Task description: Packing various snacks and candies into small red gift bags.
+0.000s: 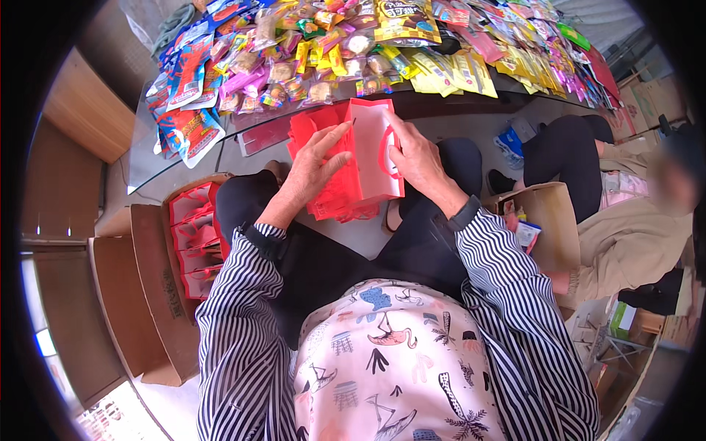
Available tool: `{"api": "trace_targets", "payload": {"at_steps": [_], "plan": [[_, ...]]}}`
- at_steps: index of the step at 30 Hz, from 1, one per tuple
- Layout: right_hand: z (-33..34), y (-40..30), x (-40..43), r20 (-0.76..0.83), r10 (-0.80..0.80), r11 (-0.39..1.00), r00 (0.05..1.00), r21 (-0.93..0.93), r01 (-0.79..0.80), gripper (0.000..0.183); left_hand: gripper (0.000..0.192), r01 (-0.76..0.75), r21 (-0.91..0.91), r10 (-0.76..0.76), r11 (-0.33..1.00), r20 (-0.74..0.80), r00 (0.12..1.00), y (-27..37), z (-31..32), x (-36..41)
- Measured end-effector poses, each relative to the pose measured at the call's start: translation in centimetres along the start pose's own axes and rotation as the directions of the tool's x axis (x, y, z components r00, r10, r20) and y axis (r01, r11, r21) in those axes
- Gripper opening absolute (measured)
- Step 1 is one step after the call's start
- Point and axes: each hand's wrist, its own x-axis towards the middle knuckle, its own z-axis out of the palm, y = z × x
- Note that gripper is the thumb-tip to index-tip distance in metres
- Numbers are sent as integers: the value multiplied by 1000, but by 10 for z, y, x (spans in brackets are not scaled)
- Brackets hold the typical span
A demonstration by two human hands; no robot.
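Note:
A red paper gift bag (378, 149) with a white inside and a red handle is spread at its mouth before me. My right hand (413, 151) grips its right side, thumb by the handle. My left hand (320, 165) has its fingers apart; its fingertips are at the bag's left edge. Beneath that hand lies a pile of red bags (331, 201), above the floor between my knees. What supports the pile is hidden.
Packaged snacks (320, 60) cover a glass table (144, 160) ahead. To my left, a cardboard box (157, 286) holds red bags (196, 242) upright. At right, a seated person (629, 237) is beside another cardboard box (551, 220) with small packets in it.

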Motion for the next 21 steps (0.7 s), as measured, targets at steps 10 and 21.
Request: {"api": "trace_targets", "payload": {"at_steps": [10,21], "plan": [[4,-8,24,204,-60,917,977,-375,135,15,50,-6,141,-4,990,74,997,4,5,4],[-31,16,39,208,189,982,960,-27,-187,10,49,-16,82,19,997,-39,999,-8,12,10]]}}
